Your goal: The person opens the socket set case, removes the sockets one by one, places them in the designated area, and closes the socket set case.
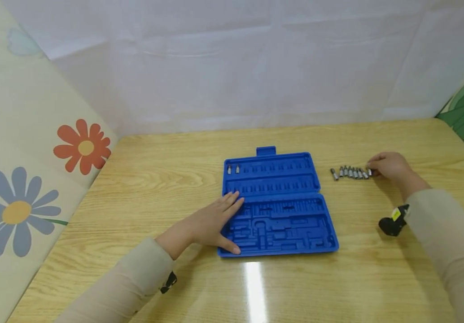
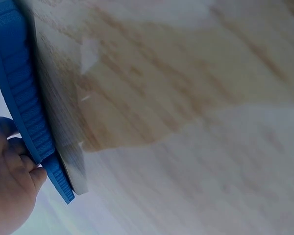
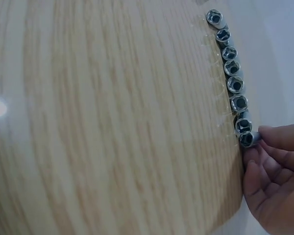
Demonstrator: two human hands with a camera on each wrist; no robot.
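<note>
A blue plastic tool case [image 1: 227, 255] lies unfolded flat on the table, with moulded slots in both halves. Two small bit sockets [image 1: 238, 169] sit in the upper left slots. My left hand [image 1: 212, 220] rests on the case's left side, fingers and thumb spread over its edge. Off to the right, several silver bit sockets [image 1: 351, 172] lie side by side in a row. At the row's right end, my right hand [image 1: 391, 168] pinches the last bit socket [image 3: 248, 139] between thumb and fingers. Square holes in the sockets' ends show in the right wrist view.
The wooden table [image 1: 167, 166] meets a white sheet [image 1: 232, 72] at its back edge. A wall with painted flowers [image 1: 82, 147] stands at the left. A black wrist camera [image 1: 392, 222] hangs below the right sleeve.
</note>
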